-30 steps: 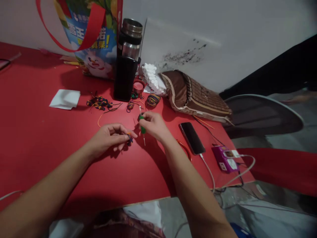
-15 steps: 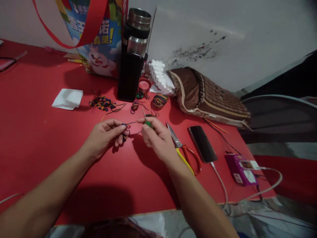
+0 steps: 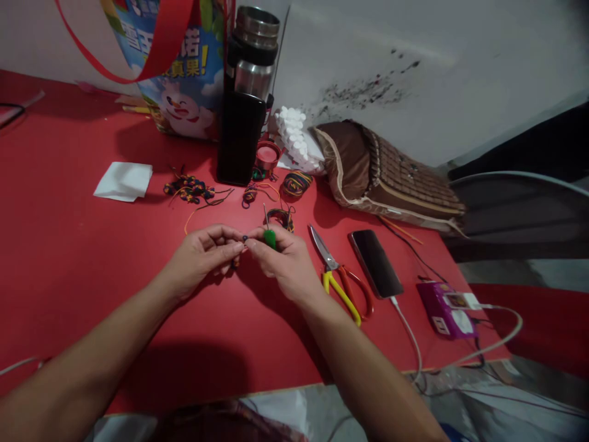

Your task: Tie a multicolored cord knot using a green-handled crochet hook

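My left hand [image 3: 209, 253] pinches a small piece of dark, multicoloured knotted cord [image 3: 235, 263], most of it hidden by the fingers. Close beside it, my right hand [image 3: 283, 258] has its thumb and forefinger at the same dark bit of cord, so the fingertips of both hands nearly meet. A green-handled crochet hook [image 3: 269, 238] is also held in my right hand, its thin metal shaft pointing up and away. Just beyond that hand lies a loose coil of cord [image 3: 280, 218]. Scissors [image 3: 338, 273] with one yellow and one red handle rest to the right.
Behind my hands are a knotted cord bundle [image 3: 188, 188], a wound ball of cord [image 3: 297, 183] and a propped black phone [image 3: 242, 138]. A steel flask [image 3: 255, 55] and printed bag [image 3: 184, 92] stand farther back. A charging phone [image 3: 376, 264] and purple box [image 3: 446, 310] sit right.
My right hand has come left to the cord at my left fingertips, and the hook now stands more upright with its green handle showing. The coil behind is more visible.
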Demonstrator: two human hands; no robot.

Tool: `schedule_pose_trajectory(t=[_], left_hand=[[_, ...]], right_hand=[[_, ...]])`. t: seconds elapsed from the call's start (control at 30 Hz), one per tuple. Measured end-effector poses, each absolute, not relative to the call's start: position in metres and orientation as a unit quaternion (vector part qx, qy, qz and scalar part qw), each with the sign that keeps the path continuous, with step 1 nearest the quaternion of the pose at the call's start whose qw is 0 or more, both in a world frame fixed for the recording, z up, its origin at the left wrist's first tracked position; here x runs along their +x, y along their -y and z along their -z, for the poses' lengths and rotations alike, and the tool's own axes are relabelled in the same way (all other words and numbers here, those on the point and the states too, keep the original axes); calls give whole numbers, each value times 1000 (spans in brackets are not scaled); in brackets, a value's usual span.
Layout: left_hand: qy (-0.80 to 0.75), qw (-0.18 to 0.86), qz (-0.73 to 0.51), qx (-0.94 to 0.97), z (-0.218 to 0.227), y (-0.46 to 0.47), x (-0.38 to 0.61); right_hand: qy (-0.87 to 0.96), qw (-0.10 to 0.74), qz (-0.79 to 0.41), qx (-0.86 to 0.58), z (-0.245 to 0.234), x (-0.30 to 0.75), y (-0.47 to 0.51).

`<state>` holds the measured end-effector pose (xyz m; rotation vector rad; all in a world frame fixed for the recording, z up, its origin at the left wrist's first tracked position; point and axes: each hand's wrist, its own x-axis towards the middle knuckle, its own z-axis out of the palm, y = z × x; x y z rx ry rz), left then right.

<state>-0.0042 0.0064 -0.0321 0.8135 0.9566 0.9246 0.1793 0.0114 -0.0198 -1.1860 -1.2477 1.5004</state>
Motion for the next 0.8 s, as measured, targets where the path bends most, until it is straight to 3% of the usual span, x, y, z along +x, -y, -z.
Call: schedule_pose_trajectory(t=[0.4,0.57,0.8], left_hand=[[-468,664,-453,368,29,-5,1],[-516,601,-485,371,26,-7,-2],[-529,549,-474,440,29,-4,-2]], right_hand=[[499,414,-591,-479,6,189,-7],[614,262,-580,-467,-2,192,5],[666,208,-542,-469,2,178,12]])
